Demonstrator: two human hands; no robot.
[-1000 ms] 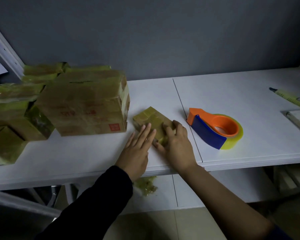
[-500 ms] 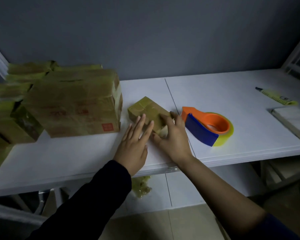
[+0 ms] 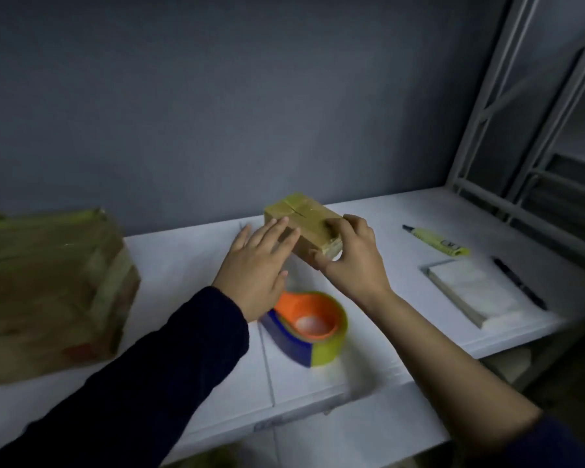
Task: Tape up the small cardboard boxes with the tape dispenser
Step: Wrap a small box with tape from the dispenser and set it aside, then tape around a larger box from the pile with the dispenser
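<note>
A small taped cardboard box (image 3: 306, 216) is lifted off the white table (image 3: 190, 265), tilted, above its middle. My right hand (image 3: 352, 258) grips the box's near right end, thumb underneath and fingers on top. My left hand (image 3: 257, 268) lies flat against the box's left side with fingers straight. The tape dispenser (image 3: 309, 327), orange and blue with a yellowish tape roll, lies on the table below my hands, nearer to me.
A large taped carton (image 3: 48, 292) stands at the left. To the right lie a yellow marker (image 3: 436, 241), a white notepad (image 3: 477, 292) and a black pen (image 3: 519, 283). A grey metal rack (image 3: 537, 130) rises at the right; a grey wall is behind.
The small box has been picked up from the table and carried up and to the right. The view has swung right, so the carton stack sits further left.
</note>
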